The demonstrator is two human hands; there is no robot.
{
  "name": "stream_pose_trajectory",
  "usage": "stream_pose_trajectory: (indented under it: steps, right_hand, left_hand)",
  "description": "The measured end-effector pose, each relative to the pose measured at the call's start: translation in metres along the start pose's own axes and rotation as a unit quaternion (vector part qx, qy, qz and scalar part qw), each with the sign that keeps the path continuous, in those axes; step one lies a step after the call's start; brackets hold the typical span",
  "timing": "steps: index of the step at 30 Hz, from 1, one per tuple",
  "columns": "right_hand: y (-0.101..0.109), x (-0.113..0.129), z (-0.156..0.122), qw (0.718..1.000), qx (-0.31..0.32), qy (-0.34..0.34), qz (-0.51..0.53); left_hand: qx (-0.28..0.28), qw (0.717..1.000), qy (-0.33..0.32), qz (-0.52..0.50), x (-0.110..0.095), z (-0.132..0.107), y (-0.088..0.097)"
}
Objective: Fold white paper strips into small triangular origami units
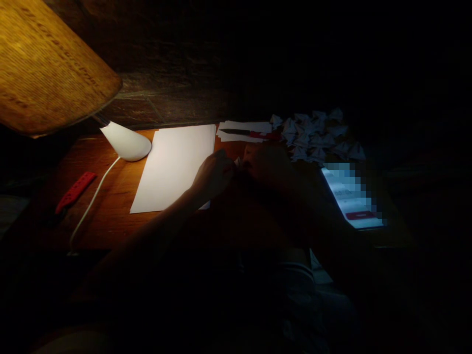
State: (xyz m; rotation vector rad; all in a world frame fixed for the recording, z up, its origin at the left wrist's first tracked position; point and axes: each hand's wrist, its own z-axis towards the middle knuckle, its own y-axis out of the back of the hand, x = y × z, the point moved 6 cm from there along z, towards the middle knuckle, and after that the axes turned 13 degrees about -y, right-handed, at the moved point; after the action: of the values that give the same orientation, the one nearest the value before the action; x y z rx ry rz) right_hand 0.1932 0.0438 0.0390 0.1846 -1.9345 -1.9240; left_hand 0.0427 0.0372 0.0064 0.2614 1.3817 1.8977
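Note:
Over the dim middle of the table, my left hand (214, 171) and my right hand (266, 161) meet with fingers closed. Pinched between them is a small folded piece of white paper (238, 161), of which only a pointed tip shows. My left wrist passes over the lower right part of a stack of white paper sheets (177, 164). Beyond my hands, a knife (239, 132) with a red handle lies on smaller cut sheets of paper (247, 126). Several folded paper pieces (309, 135) are heaped at the back right. Shadow hides most of my right fingers.
At the left stands a lamp with a white base (129, 142) and a wide brown shade (55, 69). Its white cord (94, 199) runs past a red power strip (76, 191) to the table's front edge. A lit phone (346, 196) lies near my right forearm.

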Motion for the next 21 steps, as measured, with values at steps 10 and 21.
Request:
stream_pose_trajectory:
  steps: [10,21]
  right_hand:
    - [-0.005,-0.006,0.016,0.998,0.026,-0.051,0.006]
    - [0.015,0.007,0.021,0.995,0.068,-0.077,-0.01]
  left_hand:
    - [0.034,0.997,0.073,-0.001,0.011,0.008,-0.004]
    - [0.151,0.983,0.089,-0.059,0.027,0.029,-0.006]
